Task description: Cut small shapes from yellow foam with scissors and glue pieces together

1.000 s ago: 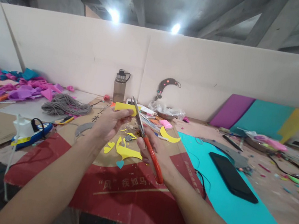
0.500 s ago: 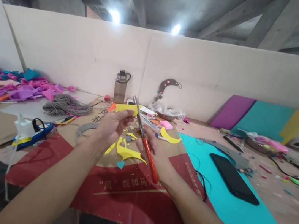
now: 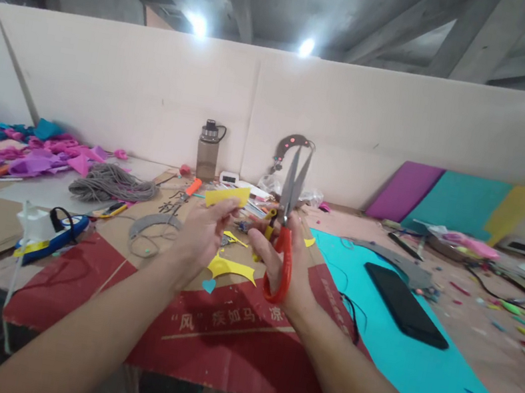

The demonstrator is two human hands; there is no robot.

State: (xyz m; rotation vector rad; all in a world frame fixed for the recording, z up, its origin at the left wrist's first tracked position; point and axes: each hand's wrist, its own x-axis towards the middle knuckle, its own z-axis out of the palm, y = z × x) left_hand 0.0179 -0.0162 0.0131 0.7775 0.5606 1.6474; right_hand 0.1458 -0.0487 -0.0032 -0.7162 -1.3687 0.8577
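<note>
Between thumb and fingers, my left hand (image 3: 205, 230) pinches a small piece of yellow paper (image 3: 226, 196) above the work board. My right hand (image 3: 293, 266) grips red-handled scissors (image 3: 285, 261), whose blades point up and stand slightly apart. The blades are clear of the paper, off to its right. Under my hands lie curved yellow offcuts (image 3: 234, 269) and a small blue heart (image 3: 209, 285) on a red and brown cardboard sheet (image 3: 214, 357). A grey crescent piece (image 3: 155, 223) rests left of my left hand.
A black phone (image 3: 404, 304) lies on turquoise sheets (image 3: 418, 380) at right. Grey cord (image 3: 112, 185), a power strip (image 3: 52, 239) and purple scraps (image 3: 39, 165) occupy the left. Behind stand a bottle (image 3: 207, 156) and a white partition (image 3: 160, 84).
The scissors have moved from beside the yellow paper to the right and turned upright, their blades parting. My left hand still holds the paper. The view has shifted slightly.
</note>
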